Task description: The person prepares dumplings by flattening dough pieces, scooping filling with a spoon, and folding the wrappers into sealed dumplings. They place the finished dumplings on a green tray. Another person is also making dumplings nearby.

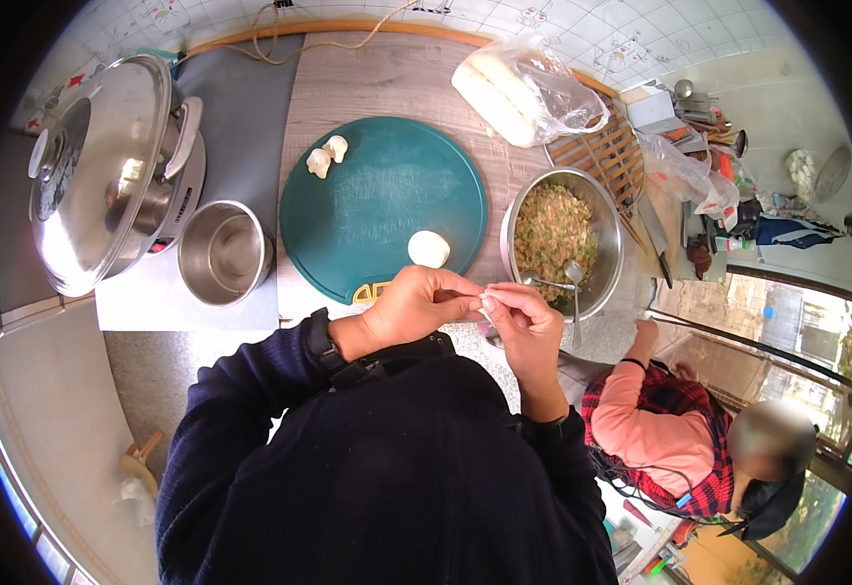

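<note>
My left hand (419, 306) and my right hand (527, 322) meet just beyond the near edge of a round green board (389, 197). Between their fingertips they pinch a small whitish piece, likely dough, mostly hidden by the fingers. A flat white dough wrapper or stack of wrappers (428, 249) lies on the board near my left hand. Two pleated dumplings (326, 156) sit at the board's far left. Right of the board stands a steel bowl (611, 219) of minced filling (554, 223), with metal spoons (574, 274) in it, close to my right hand.
An empty steel pot (226, 252) and a large lidded steamer (104, 175) stand at left. Behind the bowl lie a bagged white block (503, 91), a slatted bamboo rack (605, 157) and a knife (655, 234). Another person (660, 431) is at the right.
</note>
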Demonstrator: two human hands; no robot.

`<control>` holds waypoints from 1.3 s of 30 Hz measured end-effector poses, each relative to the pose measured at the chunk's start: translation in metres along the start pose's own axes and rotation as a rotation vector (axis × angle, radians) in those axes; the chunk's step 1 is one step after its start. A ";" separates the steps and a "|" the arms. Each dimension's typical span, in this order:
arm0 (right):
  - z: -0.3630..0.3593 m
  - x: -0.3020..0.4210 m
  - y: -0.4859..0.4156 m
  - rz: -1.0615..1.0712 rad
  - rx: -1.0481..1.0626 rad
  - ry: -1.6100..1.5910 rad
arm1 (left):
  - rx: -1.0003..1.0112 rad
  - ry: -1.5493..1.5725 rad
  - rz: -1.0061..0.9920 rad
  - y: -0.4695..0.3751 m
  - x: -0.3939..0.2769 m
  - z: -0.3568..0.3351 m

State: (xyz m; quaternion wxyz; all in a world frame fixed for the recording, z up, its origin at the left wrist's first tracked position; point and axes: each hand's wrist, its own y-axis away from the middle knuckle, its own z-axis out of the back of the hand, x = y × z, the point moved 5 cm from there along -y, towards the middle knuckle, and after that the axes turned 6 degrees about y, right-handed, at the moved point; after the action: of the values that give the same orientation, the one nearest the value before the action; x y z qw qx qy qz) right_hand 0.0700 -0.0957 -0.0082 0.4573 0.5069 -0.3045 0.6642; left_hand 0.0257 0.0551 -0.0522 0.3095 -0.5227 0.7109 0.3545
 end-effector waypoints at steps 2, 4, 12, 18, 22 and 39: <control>-0.005 -0.004 -0.001 -0.043 0.001 -0.098 | -0.063 -0.163 -0.064 0.002 -0.001 0.002; -0.010 -0.007 -0.004 -0.060 0.005 -0.110 | -0.118 -0.342 -0.160 0.005 -0.006 0.003; -0.019 -0.015 -0.020 -0.214 0.047 0.014 | -0.293 -0.633 -0.363 0.010 -0.018 0.012; -0.024 0.004 -0.040 -0.014 0.171 0.050 | -0.272 0.035 -0.109 -0.003 -0.002 0.023; -0.020 0.014 -0.040 0.065 0.114 -0.006 | -0.376 0.446 -0.113 -0.004 0.000 0.031; 0.002 0.013 -0.011 0.025 0.000 -0.003 | -0.045 0.241 -0.229 -0.010 -0.009 0.000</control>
State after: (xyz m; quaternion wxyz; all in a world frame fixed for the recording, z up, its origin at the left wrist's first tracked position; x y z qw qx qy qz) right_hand 0.0800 -0.0895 0.0041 0.4485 0.5039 -0.3117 0.6692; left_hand 0.0379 0.0580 -0.0472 0.2483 -0.6460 0.6704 0.2675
